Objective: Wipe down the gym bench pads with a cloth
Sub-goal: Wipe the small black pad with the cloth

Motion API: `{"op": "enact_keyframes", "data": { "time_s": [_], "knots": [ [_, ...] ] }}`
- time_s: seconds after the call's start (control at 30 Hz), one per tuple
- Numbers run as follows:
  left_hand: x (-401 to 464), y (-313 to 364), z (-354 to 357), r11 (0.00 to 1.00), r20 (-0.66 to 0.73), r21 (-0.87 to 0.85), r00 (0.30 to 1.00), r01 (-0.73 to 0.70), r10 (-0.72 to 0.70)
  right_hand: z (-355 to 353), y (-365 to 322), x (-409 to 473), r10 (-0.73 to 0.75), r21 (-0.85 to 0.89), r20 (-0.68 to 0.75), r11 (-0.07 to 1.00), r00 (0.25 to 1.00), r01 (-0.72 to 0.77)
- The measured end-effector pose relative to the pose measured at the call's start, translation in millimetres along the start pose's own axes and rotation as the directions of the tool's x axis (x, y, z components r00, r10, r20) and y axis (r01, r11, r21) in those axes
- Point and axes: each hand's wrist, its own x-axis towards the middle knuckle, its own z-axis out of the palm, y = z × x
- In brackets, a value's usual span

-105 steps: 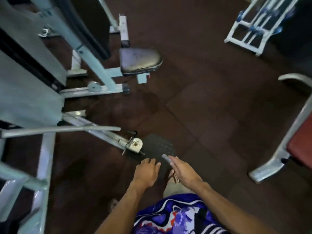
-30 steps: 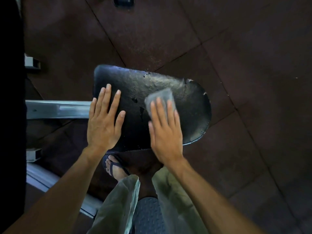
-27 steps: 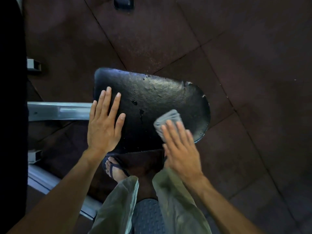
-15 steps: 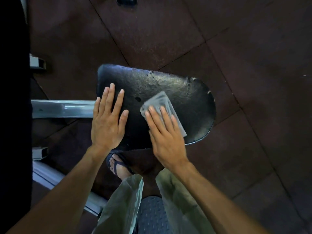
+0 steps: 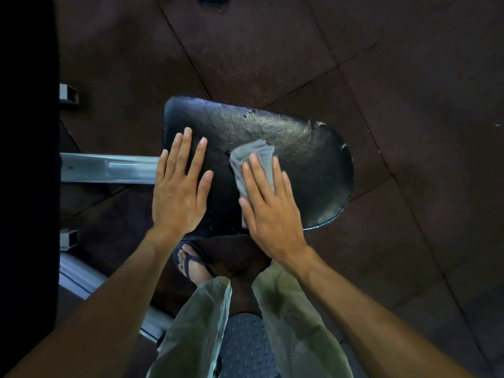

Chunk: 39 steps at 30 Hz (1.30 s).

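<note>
On the black seat pad [image 5: 286, 148], you press the grey cloth [image 5: 255, 162] flat under your open right hand [image 5: 270, 211] at mid-pad while your open left hand [image 5: 178, 192] braces the near edge, leaving the far side seemingly unwiped.

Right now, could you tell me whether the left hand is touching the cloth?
Apart. The head view shows bare black pad between the left hand and the cloth, which lies under the right hand.
</note>
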Motion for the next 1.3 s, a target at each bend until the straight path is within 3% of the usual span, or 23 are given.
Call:
{"op": "enact_keyframes", "data": {
  "time_s": [0.07, 0.17, 0.37, 0.57, 0.7, 0.93, 1.13, 1.3],
  "knots": [
    [0, -1, -1, 1.0, 0.004, -0.003, 1.0, 0.004, -0.004, 0, 14, -27, -0.057, -0.08, 0.014, 0.995, 0.998, 0.058],
    [-1, -1, 0, 1.0, 0.011, 0.011, 1.0, 0.016, -0.016, -9, 47, -35, 0.008, -0.162, 0.007, 0.987, 1.0, -0.007],
    [-1, 0, -1, 1.0, 0.009, 0.008, 1.0, 0.01, -0.011, -8, 10, 37, 0.178, 0.03, -0.076, 0.984, 0.981, -0.176],
    [1, 1, -1, 1.0, 0.016, 0.014, 1.0, 0.014, -0.014, 4, 14, -21, -0.043, -0.118, 0.005, 0.992, 0.999, 0.044],
    [0, 0, 1, 1.0, 0.016, 0.021, 1.0, 0.023, -0.023, -7, 49, -27, 0.004, -0.213, -0.024, 0.977, 1.0, -0.009],
    [-1, 1, -1, 0.999, 0.02, 0.027, 0.999, 0.027, -0.027, -8, 27, 28, 0.103, -0.138, -0.082, 0.984, 0.991, -0.114],
    [1, 2, -2, 0.999, 0.022, 0.038, 0.999, 0.028, -0.029, -9, 33, 16, 0.036, -0.091, -0.056, 0.995, 0.998, -0.041],
    [1, 0, -1, 0.999, 0.02, 0.024, 0.999, 0.03, -0.03, -12, 57, -28, -0.083, -0.193, 0.025, 0.977, 0.996, 0.086]
  ]
}}
